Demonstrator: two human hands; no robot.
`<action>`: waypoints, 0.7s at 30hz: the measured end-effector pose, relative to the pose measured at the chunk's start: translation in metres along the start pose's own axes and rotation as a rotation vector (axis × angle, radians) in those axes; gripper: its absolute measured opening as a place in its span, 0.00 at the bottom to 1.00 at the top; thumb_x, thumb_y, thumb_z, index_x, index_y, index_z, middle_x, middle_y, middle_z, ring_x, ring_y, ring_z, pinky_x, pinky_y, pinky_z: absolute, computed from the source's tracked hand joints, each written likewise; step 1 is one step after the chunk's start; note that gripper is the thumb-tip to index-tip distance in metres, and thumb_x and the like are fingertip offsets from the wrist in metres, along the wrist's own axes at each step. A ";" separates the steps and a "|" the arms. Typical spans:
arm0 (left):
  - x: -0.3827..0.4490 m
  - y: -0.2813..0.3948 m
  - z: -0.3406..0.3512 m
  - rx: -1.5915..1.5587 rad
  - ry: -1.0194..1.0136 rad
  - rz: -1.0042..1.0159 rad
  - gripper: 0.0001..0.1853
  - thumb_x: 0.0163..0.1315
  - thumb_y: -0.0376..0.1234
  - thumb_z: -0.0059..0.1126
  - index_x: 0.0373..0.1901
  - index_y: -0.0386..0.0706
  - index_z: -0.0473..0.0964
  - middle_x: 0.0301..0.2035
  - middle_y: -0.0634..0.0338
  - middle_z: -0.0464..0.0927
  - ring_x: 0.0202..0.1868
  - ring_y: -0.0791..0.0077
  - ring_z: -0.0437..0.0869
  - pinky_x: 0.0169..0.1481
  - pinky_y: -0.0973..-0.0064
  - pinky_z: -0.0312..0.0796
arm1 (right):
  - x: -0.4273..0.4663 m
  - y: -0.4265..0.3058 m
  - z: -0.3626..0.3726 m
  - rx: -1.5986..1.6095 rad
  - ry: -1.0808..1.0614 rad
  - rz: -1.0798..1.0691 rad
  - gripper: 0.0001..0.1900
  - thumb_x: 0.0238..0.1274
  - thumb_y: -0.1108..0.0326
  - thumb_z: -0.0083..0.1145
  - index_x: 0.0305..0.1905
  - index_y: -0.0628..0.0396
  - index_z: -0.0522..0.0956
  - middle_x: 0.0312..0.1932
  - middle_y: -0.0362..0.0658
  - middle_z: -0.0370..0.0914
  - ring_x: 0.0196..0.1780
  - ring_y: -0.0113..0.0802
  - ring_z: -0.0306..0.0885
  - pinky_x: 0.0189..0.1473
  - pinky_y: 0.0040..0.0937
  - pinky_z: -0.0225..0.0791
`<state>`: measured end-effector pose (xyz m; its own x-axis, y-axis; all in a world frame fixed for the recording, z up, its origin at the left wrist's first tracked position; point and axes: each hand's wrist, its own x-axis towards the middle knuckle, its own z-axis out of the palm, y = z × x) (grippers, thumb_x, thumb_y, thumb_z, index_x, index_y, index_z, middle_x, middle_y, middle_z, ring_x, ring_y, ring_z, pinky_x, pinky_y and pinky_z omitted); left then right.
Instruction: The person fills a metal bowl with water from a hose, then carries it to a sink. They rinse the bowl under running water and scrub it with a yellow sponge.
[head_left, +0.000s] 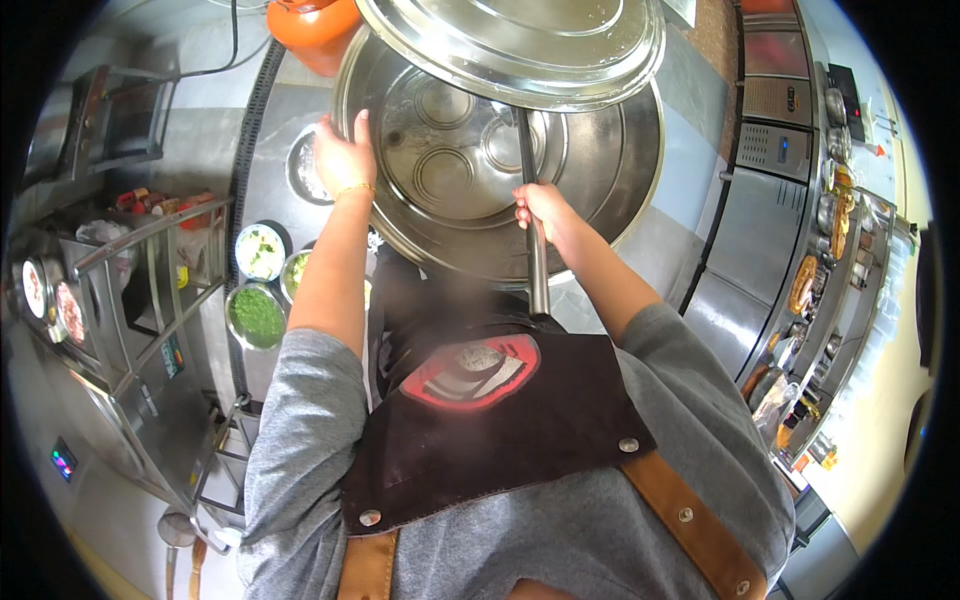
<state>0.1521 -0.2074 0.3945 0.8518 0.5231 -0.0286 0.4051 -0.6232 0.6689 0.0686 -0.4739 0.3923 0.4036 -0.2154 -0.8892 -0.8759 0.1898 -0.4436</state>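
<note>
A large stainless steel pot (600, 210) stands before me, with round ring shapes and a little liquid-like sheen visible on its inside. My left hand (345, 156) grips the pot's left rim, the thumb on the inner side. In my right hand (541, 210) is a long metal handle (537, 262), which slants across the near rim into the pot. The upper end of this handle passes under a domed steel lid (517, 45), so the tool's head is not clearly seen. The lid covers the far part of the opening, tilted.
An orange gas cylinder (313, 34) stands beyond the pot's left side. Bowls of chopped greens (256, 316) and pale chopped vegetables (260, 252) sit on the floor at left. A metal rack (154, 262) is farther left; a steel counter unit (739, 225) runs along the right.
</note>
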 end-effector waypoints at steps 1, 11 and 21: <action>0.000 0.000 0.000 -0.018 -0.007 -0.006 0.32 0.54 0.51 0.63 0.50 0.34 0.71 0.40 0.42 0.78 0.46 0.47 0.79 0.53 0.60 0.69 | 0.004 0.003 0.001 0.008 -0.057 0.075 0.05 0.58 0.74 0.49 0.29 0.60 0.68 0.20 0.41 0.64 0.16 0.31 0.63 0.16 0.34 0.62; 0.000 0.003 -0.002 -0.014 0.005 -0.004 0.32 0.55 0.50 0.63 0.51 0.33 0.71 0.42 0.40 0.78 0.47 0.48 0.78 0.53 0.60 0.68 | -0.025 0.018 -0.011 -0.001 -0.519 0.350 0.07 0.56 0.71 0.55 0.28 0.60 0.70 0.20 0.41 0.66 0.15 0.31 0.64 0.15 0.31 0.60; 0.000 0.000 0.000 -0.042 -0.019 -0.025 0.33 0.55 0.51 0.62 0.51 0.33 0.71 0.44 0.42 0.77 0.49 0.48 0.78 0.54 0.61 0.68 | -0.008 -0.003 0.040 -0.212 -0.179 -0.041 0.10 0.59 0.74 0.51 0.43 0.56 0.62 0.18 0.37 0.62 0.14 0.25 0.60 0.13 0.30 0.59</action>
<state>0.1519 -0.2074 0.3945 0.8478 0.5269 -0.0597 0.4127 -0.5849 0.6983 0.0790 -0.4347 0.3965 0.4638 -0.0422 -0.8850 -0.8860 -0.0239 -0.4631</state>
